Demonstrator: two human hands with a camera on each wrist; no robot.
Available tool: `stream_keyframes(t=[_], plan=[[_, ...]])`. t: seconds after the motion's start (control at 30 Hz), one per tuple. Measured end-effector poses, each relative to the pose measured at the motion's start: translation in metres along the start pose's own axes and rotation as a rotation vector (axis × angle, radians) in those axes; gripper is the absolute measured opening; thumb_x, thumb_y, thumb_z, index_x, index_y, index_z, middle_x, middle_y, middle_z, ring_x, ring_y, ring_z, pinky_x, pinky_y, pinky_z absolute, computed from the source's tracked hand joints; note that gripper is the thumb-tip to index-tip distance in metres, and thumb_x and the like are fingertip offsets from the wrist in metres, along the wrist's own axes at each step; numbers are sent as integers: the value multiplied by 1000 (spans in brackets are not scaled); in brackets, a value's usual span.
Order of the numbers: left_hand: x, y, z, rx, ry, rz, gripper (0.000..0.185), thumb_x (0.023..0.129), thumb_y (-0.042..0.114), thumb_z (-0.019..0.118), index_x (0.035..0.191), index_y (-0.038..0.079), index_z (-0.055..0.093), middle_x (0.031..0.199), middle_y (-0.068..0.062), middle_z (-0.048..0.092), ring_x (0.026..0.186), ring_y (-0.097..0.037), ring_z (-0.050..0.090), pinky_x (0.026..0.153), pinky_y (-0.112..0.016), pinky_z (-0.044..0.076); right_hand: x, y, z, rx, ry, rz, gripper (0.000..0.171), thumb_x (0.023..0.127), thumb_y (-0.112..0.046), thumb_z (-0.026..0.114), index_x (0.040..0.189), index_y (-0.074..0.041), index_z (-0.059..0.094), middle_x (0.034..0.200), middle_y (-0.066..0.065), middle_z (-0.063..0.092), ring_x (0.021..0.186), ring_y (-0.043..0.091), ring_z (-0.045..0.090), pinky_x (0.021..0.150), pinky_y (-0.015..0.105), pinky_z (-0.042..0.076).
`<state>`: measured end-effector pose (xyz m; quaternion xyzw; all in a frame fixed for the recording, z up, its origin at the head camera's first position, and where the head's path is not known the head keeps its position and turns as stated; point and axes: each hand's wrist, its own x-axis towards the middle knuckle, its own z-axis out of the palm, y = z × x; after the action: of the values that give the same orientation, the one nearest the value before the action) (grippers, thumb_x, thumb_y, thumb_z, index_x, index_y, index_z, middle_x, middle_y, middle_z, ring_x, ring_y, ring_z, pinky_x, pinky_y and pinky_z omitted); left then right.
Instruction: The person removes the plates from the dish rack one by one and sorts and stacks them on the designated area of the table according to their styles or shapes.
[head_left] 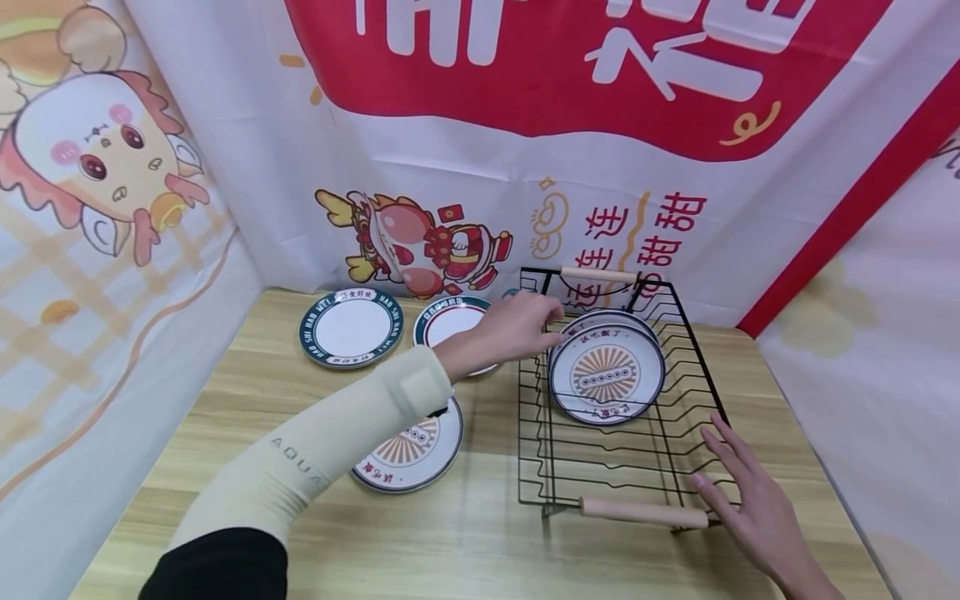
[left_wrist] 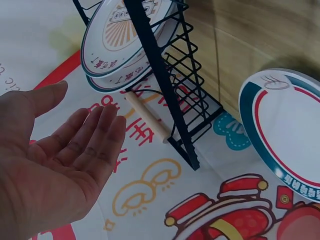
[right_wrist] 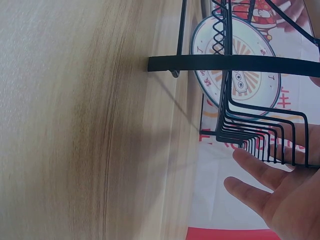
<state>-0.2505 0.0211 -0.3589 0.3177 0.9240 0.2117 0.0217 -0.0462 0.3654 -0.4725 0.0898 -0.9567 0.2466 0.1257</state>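
A black wire dish rack point(head_left: 643, 512) with pale wooden handles stands on the table. Two white plates lean upright in its far part; the front plate point(head_left: 606, 375) has an orange sunburst print, and the rear plate point(head_left: 618, 317) is mostly hidden behind it. My left hand point(head_left: 517, 325) hovers beside the plates' upper left edge. In the left wrist view, that hand point(left_wrist: 75, 150) is apart from them, its fingers relaxed and the palm bare. My right hand point(head_left: 761, 512) is at the rack's near right corner, with fingers spread along the side wires; the right wrist view shows its fingers point(right_wrist: 260, 170) loosely extended.
Left of the rack, a green-rimmed plate point(head_left: 352, 329) lies flat near the back wall. Another green-rimmed plate point(head_left: 450, 317) is partly behind my left forearm. A sunburst plate point(head_left: 423, 454) lies nearer, partly under my sleeve. Printed cloth point(head_left: 465, 167) hangs behind the table.
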Motion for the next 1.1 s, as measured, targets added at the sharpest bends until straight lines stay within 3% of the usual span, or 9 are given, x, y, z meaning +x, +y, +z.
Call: stream_keyframes(t=[0.23,0.37,0.47,0.63,0.73,0.97,1.1], plan=[[25,16,14,-37,-64,10,32,101,25,75,128,9,72,115,-4,76,92,-13,69,80,-28,57,0,0,-1,-2,-7,5,65,99,-24,72,157,-6,49,175,-1,27,137,55,48,87,78,44],[36,21,27,-19,-91,13,35,101,23,74,133,10,71,120,-3,76,98,-13,71,83,-27,58,0,1,-2,-5,-14,11,65,99,-25,72,157,-6,48,175,1,26,135,57,50,86,79,43],[42,23,36,-11,-96,9,36,101,22,74,134,10,70,123,-4,75,102,-15,71,86,-27,58,0,1,-1,-4,-17,10,65,99,-25,72,157,-5,49,174,4,28,135,57,50,86,78,43],[49,26,43,-28,-107,13,30,99,21,76,126,9,72,107,-2,75,88,-12,69,75,-26,56,0,1,-1,3,-8,6,66,99,-24,72,157,-7,49,174,4,28,135,58,49,87,78,44],[51,29,44,-22,-109,15,31,99,21,76,127,8,72,106,-2,74,88,-13,68,75,-27,56,0,2,0,7,-3,2,66,99,-24,72,158,-7,48,174,1,28,135,57,49,87,77,44],[63,30,53,-13,-168,-57,23,100,25,76,119,12,71,99,2,70,85,-12,66,76,-27,55,0,2,1,6,7,-12,65,98,-23,74,157,-7,50,174,-1,29,149,19,36,87,75,45],[70,30,62,10,-203,-107,25,100,26,76,121,14,70,102,3,69,88,-11,65,79,-26,55,-1,1,0,6,4,-5,65,99,-23,73,157,-8,50,174,-2,29,149,13,34,88,75,45]])
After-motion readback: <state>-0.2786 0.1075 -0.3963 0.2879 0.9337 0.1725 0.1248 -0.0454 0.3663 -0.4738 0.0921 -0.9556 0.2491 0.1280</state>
